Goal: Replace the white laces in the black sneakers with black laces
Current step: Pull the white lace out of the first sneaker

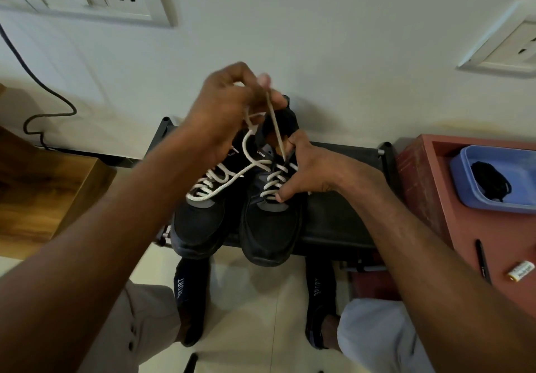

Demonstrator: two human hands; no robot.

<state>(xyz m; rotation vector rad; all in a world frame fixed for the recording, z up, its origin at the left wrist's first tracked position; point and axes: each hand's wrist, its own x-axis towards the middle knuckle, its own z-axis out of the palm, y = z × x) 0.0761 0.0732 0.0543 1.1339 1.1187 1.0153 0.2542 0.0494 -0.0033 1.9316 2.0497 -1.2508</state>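
Two black sneakers stand side by side on a dark low rack (pixel 342 221), toes toward me. The right sneaker (pixel 269 227) still has its white lace (pixel 274 179) crossed through the eyelets. My left hand (pixel 229 111) is raised above the shoes and pinches one end of that lace, pulled taut upward. A loose stretch of lace trails over the left sneaker (pixel 197 227). My right hand (pixel 307 172) grips the right sneaker at its collar and side. The black laces (pixel 490 181) lie bundled in a blue tray (pixel 464 187) at the right.
The blue tray sits on a red cabinet (pixel 429 187), which also carries a black pen (pixel 483 259) and a small battery (pixel 522 269). A wooden unit (pixel 43 190) stands at the left, with a black cable (pixel 49 103) along the wall. My socked feet (pixel 191 291) rest on the tiled floor.
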